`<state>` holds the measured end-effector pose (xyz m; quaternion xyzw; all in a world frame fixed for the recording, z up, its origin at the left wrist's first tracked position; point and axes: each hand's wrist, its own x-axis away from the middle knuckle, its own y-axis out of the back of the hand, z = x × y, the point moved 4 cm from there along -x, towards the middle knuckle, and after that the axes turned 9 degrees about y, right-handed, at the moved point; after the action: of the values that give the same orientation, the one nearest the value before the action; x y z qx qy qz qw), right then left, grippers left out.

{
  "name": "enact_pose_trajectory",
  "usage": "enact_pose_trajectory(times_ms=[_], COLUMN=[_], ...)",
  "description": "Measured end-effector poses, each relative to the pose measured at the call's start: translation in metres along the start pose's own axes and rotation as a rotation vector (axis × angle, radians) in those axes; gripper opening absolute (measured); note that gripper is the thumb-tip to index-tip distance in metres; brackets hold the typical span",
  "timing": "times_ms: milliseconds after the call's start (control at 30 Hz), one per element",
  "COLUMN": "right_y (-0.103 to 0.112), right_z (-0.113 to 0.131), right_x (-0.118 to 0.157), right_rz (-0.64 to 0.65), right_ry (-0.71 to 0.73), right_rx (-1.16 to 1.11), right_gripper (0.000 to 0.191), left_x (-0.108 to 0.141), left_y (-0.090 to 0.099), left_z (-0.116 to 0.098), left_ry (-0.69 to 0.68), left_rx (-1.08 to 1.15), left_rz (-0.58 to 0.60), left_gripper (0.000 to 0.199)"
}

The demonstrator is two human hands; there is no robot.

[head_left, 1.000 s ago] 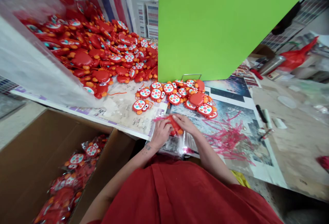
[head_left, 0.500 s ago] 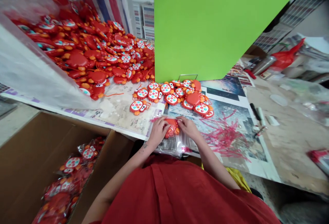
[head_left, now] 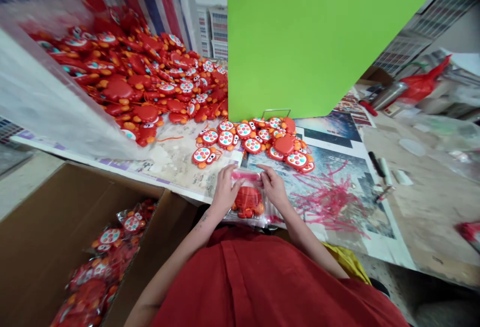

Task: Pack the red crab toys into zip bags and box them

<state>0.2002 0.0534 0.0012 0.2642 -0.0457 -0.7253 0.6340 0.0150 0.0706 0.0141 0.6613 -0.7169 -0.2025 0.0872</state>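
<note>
A red crab-shaped toy (head_left: 248, 201) lies back side up inside a clear plastic bag (head_left: 245, 178) at the table's front edge. The bag's top end shows a pink strip. My left hand (head_left: 226, 189) grips the bag's upper left edge, its thumb against the plastic. At the upper right edge, my right hand (head_left: 274, 187) pinches the bag between thumb and fingers. Just beyond my hands sits a small group of the same toys (head_left: 252, 145), most with white, dotted faces up. Torn pink strips (head_left: 330, 199) lie to the right of my right hand.
Many loose toys (head_left: 150, 82) spill from a striped woven sack (head_left: 157, 2) at left. A cardboard box (head_left: 33, 207) with bagged toys stands lower left. A green panel (head_left: 300, 37) rises behind the toys. A black marker (head_left: 376, 164) and plastic scraps lie at right.
The toy has slid down toward me and now sits lower in the bag. Both hands have moved to the bag's top end, where the pink strip now shows between them.
</note>
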Motion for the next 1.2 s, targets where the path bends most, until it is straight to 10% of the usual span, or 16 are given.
enact_pose_trajectory(times_ms=[167,333,533,933,1200], right_y=[0.001,0.007,-0.015,-0.028,0.056], right_z=[0.002,0.022,0.047,0.053,-0.017], right_x=[0.002,-0.003,-0.007,-0.016,-0.011], right_rz=[-0.029,-0.066,0.190,0.177,-0.220], right_ry=[0.028,0.252,0.418,0.407,0.135], right_rx=[-0.034,0.225,0.389,0.436,0.471], right_gripper=[0.034,0.033,0.044,0.042,0.016], left_x=[0.001,0.005,0.004,0.008,0.003], left_y=[-0.007,-0.014,-0.014,-0.009,-0.019], left_z=[0.033,0.032,0.010,-0.016,0.020], left_ry=[0.381,0.476,0.312,0.079,0.324], left_rx=[0.369,0.484,0.370,-0.156,0.213], left_rz=[0.163,0.239,0.282,0.300,0.304], left_gripper=[0.044,0.027,0.027,0.027,0.025])
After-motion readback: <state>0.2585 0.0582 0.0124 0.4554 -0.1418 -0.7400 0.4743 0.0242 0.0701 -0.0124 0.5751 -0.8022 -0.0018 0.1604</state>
